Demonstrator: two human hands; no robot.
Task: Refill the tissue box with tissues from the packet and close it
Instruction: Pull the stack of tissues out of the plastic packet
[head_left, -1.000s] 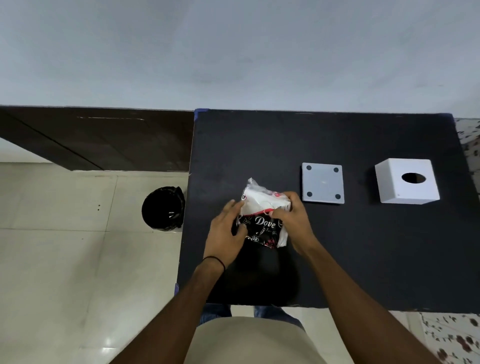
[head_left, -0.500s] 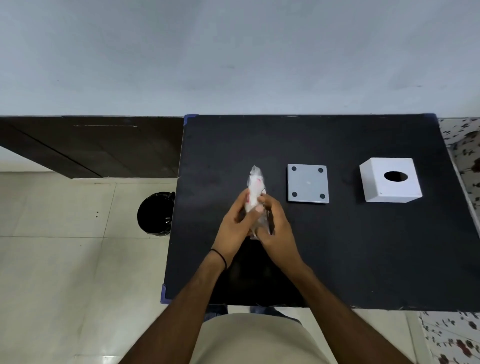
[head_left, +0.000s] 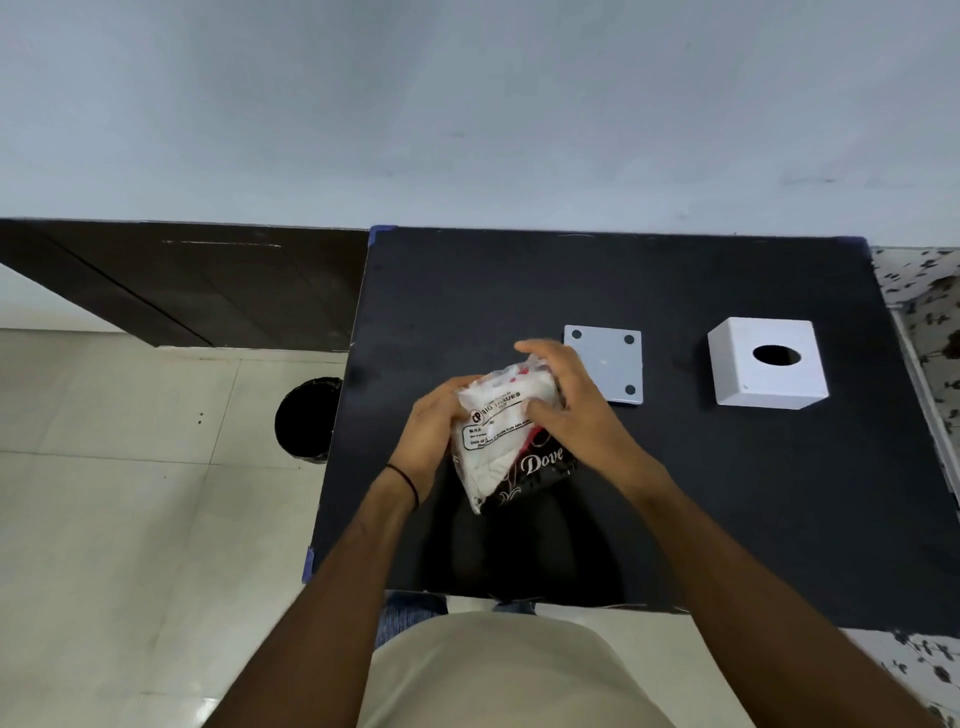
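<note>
On the black table, with the white tissue box and its grey base plate beyond, a crinkled clear packet printed "Dove" is gripped between the left hand and right hand, fingers curled closed around it.

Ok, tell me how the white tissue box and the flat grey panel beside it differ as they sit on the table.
The tissue box is a tall white cube; the grey panel is a thin, flat slab. The tissue box has one round hole on its upper face; the grey panel shows small dark dots at its corners. The tissue box stands clear to the right; the grey panel is partly overlapped by the right hand. Both rest untouched on the black table.
</note>
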